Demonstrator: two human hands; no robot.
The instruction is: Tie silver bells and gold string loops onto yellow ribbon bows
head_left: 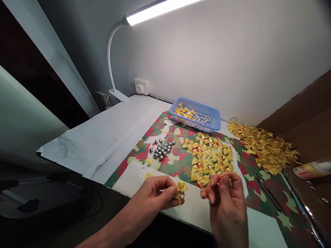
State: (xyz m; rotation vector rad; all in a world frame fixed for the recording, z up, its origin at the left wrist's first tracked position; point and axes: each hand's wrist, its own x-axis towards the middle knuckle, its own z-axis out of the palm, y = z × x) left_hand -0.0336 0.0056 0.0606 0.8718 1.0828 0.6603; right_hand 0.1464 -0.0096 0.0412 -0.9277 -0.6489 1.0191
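My left hand (157, 194) pinches a yellow ribbon bow (182, 186) between thumb and fingers, above the front edge of the table. A small silver bell (182, 193) sits at the middle of that bow. To the right, my right hand (229, 199) is raised with its thumb and fingertips pressed together; anything between them is too small to make out. Just beyond this hand lie rows of yellow bows (210, 155), spread flat on the camouflage-patterned mat (139, 151). Loose silver bells (161, 150) form a small heap left of the bows.
A blue basket (194, 101) with bows and bells stands at the back. Gold-coloured tied bundles (266, 144) are piled at the right, near dark tweezers (267, 193) and a glue bottle (310, 170). A lit lamp (111, 51) arches over the table, clamped at the back left.
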